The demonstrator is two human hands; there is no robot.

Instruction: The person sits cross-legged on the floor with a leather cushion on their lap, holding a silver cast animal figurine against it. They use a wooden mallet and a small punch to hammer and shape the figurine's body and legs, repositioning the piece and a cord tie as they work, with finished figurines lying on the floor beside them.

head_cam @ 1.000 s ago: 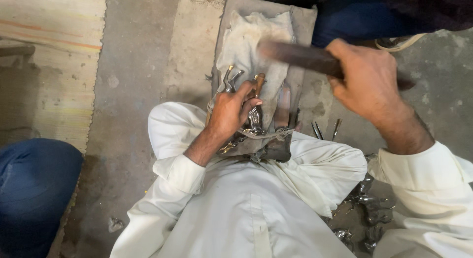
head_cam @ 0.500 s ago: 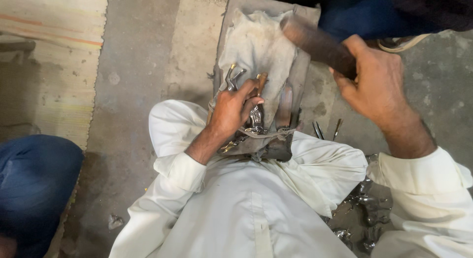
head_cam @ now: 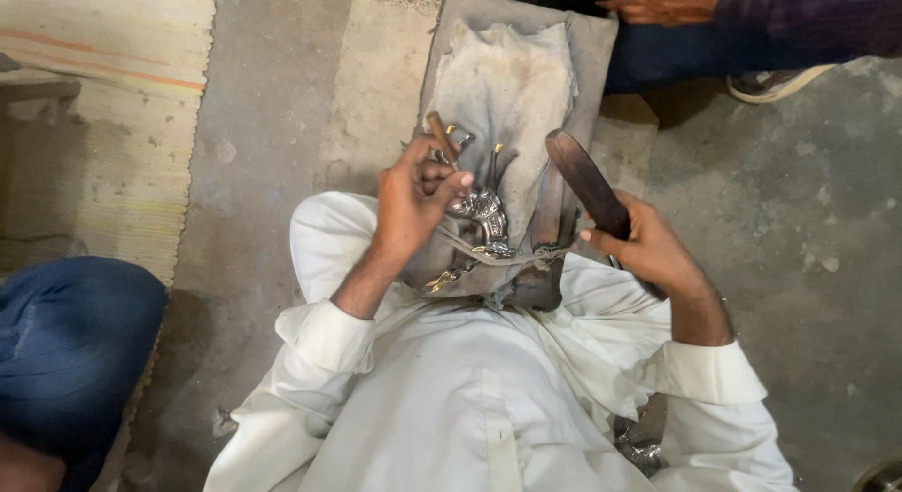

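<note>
My left hand point(head_cam: 413, 205) grips a thin brown-handled punch tool point(head_cam: 439, 135) and steadies a shiny silver ornamental metal piece point(head_cam: 481, 215) on a cloth-covered work block point(head_cam: 507, 78). My right hand point(head_cam: 648, 248) is closed around the handle of a dark wooden mallet point(head_cam: 583, 177), held low just right of the silver piece, with its head pointing up and left. Both sleeves are white. The lower part of the silver piece is partly hidden by my left hand and folds of cloth.
Another person's hand point(head_cam: 672, 1) and blue-clad leg point(head_cam: 676, 50) sit beyond the block at top right, with a shoe point(head_cam: 775, 83). A blue-clad knee point(head_cam: 70, 351) is at lower left. A woven mat point(head_cam: 94, 107) lies left. More silver pieces point(head_cam: 639, 445) rest by my right thigh.
My right hand has swung the mallet down from high over the block to beside the silver piece. My left hand shifted slightly up, lifting the punch tool.
</note>
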